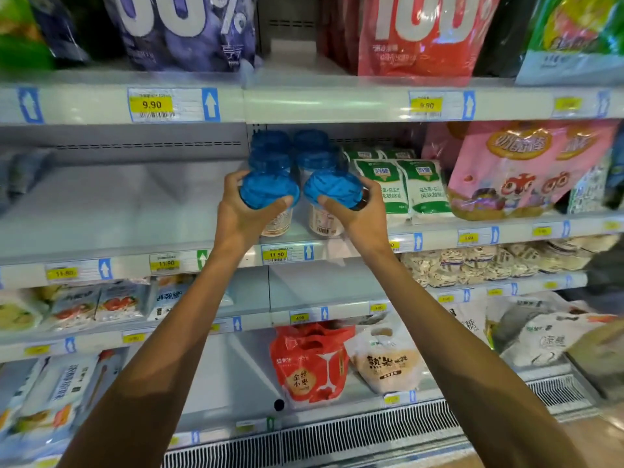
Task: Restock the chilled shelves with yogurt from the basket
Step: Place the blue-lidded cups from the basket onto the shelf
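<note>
Up at the front of the second shelf [135, 211], both hands are busy. The left hand [244, 217] is wrapped round the left jar [270, 192] of yogurt and the right hand [358, 216] round the right jar [332, 190], fingers curled over the blue lids. So the hands are apart, each clamped on its own jar, and the two jars sit side by side, nearly touching.

Right behind them are two short rows of the same blue-lidded jars [290, 150], so I'd call this the placing step: these two are going in as the front pair. The jar bottoms look level with the shelf lip, right above the 11.90 price tag [277, 254], but I can't tell if they're actually resting on it or just above it.

Next move, my guess: get both down flat, nudge them back snug against the row, keep them upright, then let go. The right jar is just beside the green-and-white pouches [401, 187], so there's not much room to drift that way. Plenty of bare shelf on the left, though. The basket isn't in view, so no idea how much yogurt is left to go.
</note>
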